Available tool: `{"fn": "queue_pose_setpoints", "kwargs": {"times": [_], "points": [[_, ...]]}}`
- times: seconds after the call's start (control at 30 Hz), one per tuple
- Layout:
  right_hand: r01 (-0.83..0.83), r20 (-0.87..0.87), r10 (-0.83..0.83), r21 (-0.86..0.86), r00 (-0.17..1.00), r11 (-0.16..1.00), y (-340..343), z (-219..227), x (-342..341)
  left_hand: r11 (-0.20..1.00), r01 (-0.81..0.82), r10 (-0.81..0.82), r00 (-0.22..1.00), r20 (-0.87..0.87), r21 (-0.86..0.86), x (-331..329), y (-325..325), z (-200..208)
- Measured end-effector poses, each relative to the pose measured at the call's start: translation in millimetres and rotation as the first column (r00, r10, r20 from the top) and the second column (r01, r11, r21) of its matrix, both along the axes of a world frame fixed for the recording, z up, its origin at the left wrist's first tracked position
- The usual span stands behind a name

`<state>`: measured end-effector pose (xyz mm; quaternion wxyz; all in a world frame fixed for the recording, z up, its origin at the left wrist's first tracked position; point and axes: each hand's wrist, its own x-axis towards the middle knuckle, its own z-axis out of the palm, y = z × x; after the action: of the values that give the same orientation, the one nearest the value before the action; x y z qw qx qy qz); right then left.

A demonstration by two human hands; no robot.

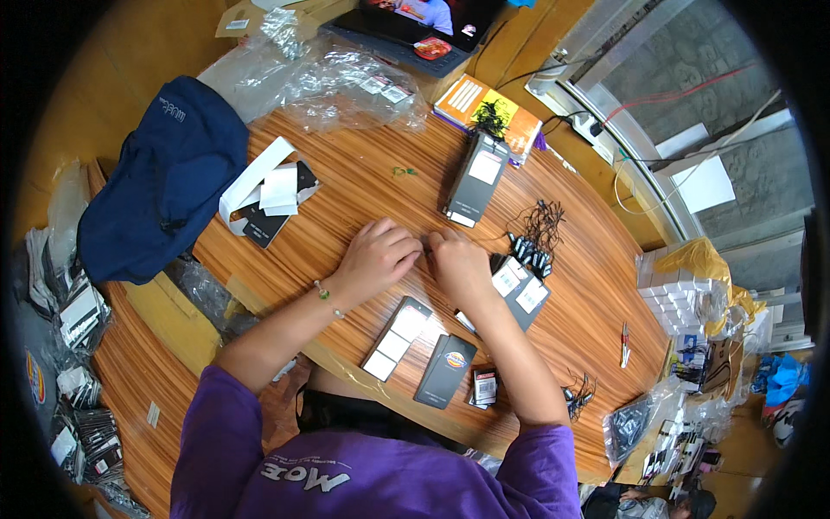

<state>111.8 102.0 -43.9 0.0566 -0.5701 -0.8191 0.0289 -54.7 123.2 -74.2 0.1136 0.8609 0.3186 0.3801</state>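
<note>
Left hand [378,255] curled, palm down, near curled right hand [460,266], over table [346,164].

The left hand [379,253] bends its fingers just beside the right hand [458,261], whose fingers curl under, tips hidden; behind the two grips, left forearm [281,336] and right forearm [517,353] slant back, apart

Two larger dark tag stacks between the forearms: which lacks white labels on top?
The right stack: a coloured logo marks its top, while the left stack carries white labels.
</note>
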Motion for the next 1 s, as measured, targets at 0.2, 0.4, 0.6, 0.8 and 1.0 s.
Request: {"fn": "queue_pose_setpoints", "kwargs": {"times": [0.2,0.4,0.6,0.8,1.0], "points": [[0.030,-0.410,-0.020,0.019,0.912,0.999,-1.9,19.8,7.1,0.999,-0.045,0.047,0.990,0.134,-0.019,-1.4,2.3,-1.6],[0.054,-0.561,-0.093,-0.085,0.823,0.995,-7.0,24.2,5.5,0.996,-0.079,0.072,0.988,0.138,0.051,-4.1,1.3,-1.7],[0.024,-0.634,-0.099,-0.126,0.767,0.992,-5.1,26.1,10.8,0.998,-0.041,0.035,0.989,0.147,0.044,-3.4,2.5,-0.4],[-0.009,-0.647,-0.066,-0.112,0.760,0.994,-7.2,27.3,16.0,0.999,-0.038,0.040,0.978,0.206,-0.010,-1.3,2.8,-1.2],[-0.053,-0.658,-0.003,-0.065,0.753,0.996,-8.8,27.8,16.6,0.999,0.047,-0.048,0.983,0.176,0.011,0.6,3.9,-0.5]]}}
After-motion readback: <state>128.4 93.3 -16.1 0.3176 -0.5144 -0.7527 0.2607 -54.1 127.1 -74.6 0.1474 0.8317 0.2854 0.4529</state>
